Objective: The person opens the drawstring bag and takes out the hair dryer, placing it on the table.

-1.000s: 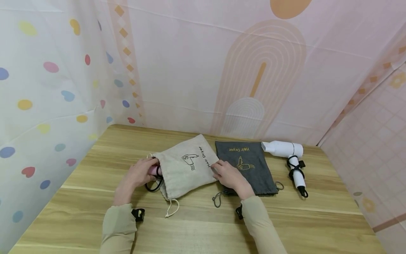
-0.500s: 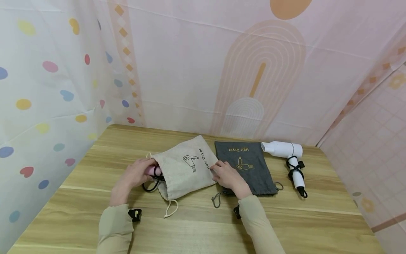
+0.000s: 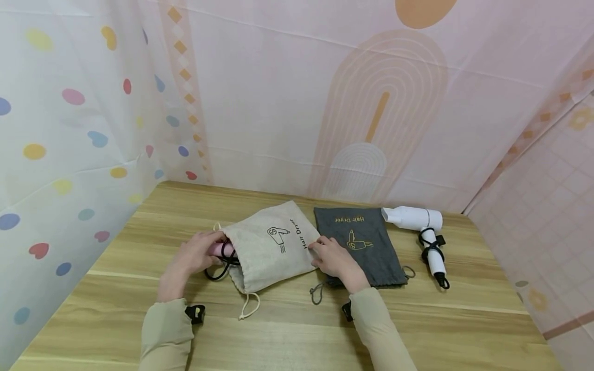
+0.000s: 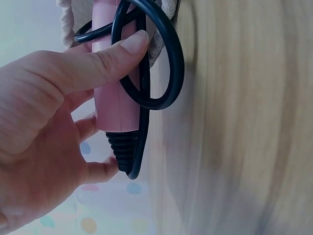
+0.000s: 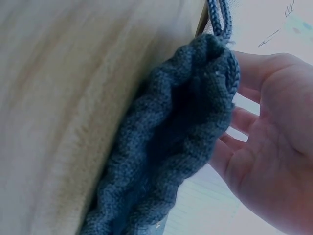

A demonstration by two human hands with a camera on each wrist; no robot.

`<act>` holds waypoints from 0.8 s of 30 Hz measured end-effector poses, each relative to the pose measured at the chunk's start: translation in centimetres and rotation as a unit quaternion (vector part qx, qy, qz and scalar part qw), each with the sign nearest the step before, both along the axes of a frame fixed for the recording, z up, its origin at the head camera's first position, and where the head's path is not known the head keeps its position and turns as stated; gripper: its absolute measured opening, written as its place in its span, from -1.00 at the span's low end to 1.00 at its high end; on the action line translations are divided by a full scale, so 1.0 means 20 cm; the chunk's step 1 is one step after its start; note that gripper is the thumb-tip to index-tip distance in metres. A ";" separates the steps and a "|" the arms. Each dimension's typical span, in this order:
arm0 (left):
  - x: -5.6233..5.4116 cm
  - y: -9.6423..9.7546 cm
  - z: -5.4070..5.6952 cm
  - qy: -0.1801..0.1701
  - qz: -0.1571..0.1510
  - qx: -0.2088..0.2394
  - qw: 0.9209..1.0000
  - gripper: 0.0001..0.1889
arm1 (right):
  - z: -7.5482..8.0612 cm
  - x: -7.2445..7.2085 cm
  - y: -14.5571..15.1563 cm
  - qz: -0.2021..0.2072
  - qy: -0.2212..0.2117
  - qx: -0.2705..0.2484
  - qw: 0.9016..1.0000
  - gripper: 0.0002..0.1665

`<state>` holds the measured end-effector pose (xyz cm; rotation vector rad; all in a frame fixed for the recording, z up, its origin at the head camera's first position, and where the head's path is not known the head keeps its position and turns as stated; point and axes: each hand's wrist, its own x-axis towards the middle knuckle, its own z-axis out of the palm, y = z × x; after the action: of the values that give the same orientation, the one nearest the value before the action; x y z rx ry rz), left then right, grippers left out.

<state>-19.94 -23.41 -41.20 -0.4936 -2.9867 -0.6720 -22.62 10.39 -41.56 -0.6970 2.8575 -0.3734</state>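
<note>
A beige drawstring bag [image 3: 260, 260] with a printed dryer outline and "Hair Dryer" lettering lies on the wooden table, its mouth facing left. Out of that mouth sticks the pink handle of a hair dryer [image 4: 115, 110], looped with black cord [image 4: 177, 63]; the dryer's other end is hidden inside. My left hand [image 3: 197, 253] grips this handle, thumb across the front and fingers behind. At the bag's right, closed end, my right hand [image 3: 333, 256] pinches the edge of the cloth. Its fingertips are partly hidden behind the dark bag in the right wrist view.
Beneath and beside my right hand lies a dark grey drawstring bag [image 3: 331, 224] with yellow print. To its right is a white hair dryer [image 3: 413, 217], cord wrapped round its handle. Patterned curtains [image 3: 260, 113] border the table [image 3: 287, 340] at the back and sides.
My left hand has shifted slightly left with the pink handle, and a little more of the handle and cord shows outside the beige bag. My right hand stays nearly in place.
</note>
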 end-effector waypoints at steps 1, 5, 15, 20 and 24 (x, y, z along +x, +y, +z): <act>0.00 0.00 0.00 -0.001 0.001 -0.001 1.000 -0.59 | 0.00 0.00 0.00 0.000 0.001 0.000 1.000 -0.60; 0.00 -0.01 0.00 -0.001 0.001 -0.004 1.000 -0.57 | 0.00 0.00 0.00 0.000 0.002 0.003 1.000 -0.60; 0.00 -0.02 0.00 -0.019 0.011 -0.011 1.000 -0.54 | 0.00 0.01 0.00 0.007 0.008 0.008 1.000 -0.59; 0.01 -0.01 0.00 -0.041 0.020 -0.032 0.998 -0.46 | -0.01 0.01 0.00 0.016 0.026 0.003 1.000 -0.61; 0.00 -0.01 -0.01 -0.045 0.017 -0.040 0.998 -0.42 | -0.02 0.00 0.01 0.023 0.058 -0.011 0.998 -0.69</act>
<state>-19.87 -23.56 -41.31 -0.4267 -3.1103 -0.5885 -22.60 10.58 -41.88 -0.8136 2.9441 -0.3686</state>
